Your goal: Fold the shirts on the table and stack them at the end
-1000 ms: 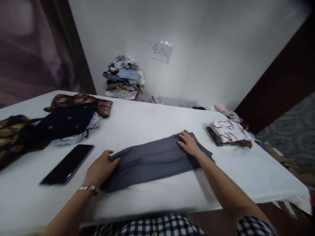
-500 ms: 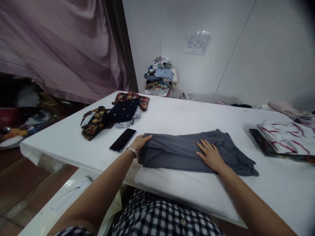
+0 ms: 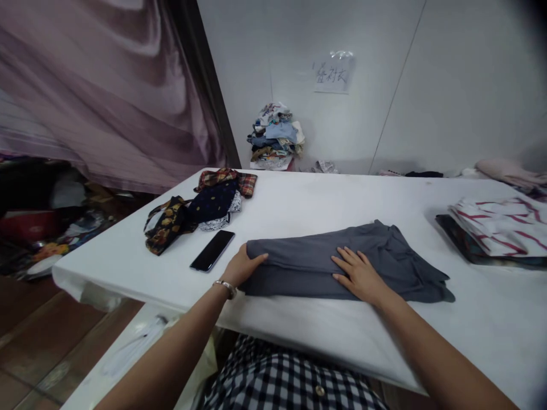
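Centre frame: left hand (image 3: 243, 266), grip pinching the grey garment (image 3: 299, 259); right hand (image 3: 359, 277) flat on it, grasping nothing. Uneven pulling could wrinkle the layers.

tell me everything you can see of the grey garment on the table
The dark grey garment is plain, matte and soft-looking. It lies on the white table as a long folded strip, with lengthwise creases and a wider, uneven right end with pointed corners. The left hand holds its left end, thumb on top; the right hand rests palm down, right of its middle. Its exact type is unclear.
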### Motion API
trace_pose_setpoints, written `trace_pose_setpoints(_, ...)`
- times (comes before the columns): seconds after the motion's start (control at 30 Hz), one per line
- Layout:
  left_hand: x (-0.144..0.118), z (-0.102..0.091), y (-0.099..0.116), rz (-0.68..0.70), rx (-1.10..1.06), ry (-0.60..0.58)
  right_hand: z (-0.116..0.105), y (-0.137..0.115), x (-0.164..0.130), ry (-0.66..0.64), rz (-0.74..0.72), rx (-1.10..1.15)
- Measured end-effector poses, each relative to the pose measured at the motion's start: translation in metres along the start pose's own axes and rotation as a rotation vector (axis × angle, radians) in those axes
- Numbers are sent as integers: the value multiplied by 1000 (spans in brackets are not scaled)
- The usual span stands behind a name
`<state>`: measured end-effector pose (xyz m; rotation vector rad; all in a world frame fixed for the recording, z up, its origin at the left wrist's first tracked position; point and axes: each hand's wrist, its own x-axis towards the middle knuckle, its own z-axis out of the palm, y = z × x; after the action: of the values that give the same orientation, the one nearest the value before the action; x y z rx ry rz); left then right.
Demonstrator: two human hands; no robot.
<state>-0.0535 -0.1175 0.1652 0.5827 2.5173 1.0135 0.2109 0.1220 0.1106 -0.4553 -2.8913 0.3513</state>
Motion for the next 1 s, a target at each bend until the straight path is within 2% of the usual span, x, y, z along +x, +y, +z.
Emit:
trace_pose_setpoints(0.07, -2, 4, 7, 72, 118, -3, 0, 0, 0, -7, 2, 31)
trace_pose_setpoints(0.17, -3, -3, 27, 101, 77, 19, -6, 3, 0, 23, -7, 147)
trace_pose_setpoints(0.23, -4, -12, 49, 108, -72, -24, -12, 6, -1, 95, -11, 246)
trace_pose_setpoints(0.33, -12, -14, 92, 122, -387, -220, -19, 11, -1, 260, 26, 397)
trace_pose_setpoints(0.4, -21, -2, 124, 158, -499, -345, -23, 17, -1, 370, 82, 485)
trace_pose_setpoints(0.47, -29, 20, 150, 212, -531, -465, -26, 25, -2, 465, 157, 548)
trace_pose_setpoints(0.53, -33, 43, 163, 283, -524, -533, -29, 35, -3, 541, 251, 586)
trace_pose_setpoints(0.57, -33, 54, 163, 329, -494, -513, -30, 41, -3, 576, 301, 598)
trace_pose_setpoints(0.63, -28, 70, 151, 437, -332, -345, -33, 50, -5, 639, 383, 609)
trace_pose_setpoints(0.7, -19, 78, 128, 503, -80, -109, -37, 54, -6, 687, 412, 597)
trace_pose_setpoints(0.77, -11, 79, 102, 467, 109, 15, -41, 50, -7, 712, 371, 567)
trace_pose_setpoints(0.83, -6, 79, 82, 314, 128, -42, -44, 39, -7, 713, 252, 539)
trace_pose_setpoints(0.9, -5, 81, 70, 136, 33, -186, -44, 23, -5, 655, 70, 517)
trace_pose_setpoints(0.93, -4, 83, 68, 67, -18, -245, -43, 15, -4, 597, -25, 500)
trace_pose_setpoints(1.0, -3, 91, 67, 15, -97, -298, -37, 2, -1, 430, -158, 442)
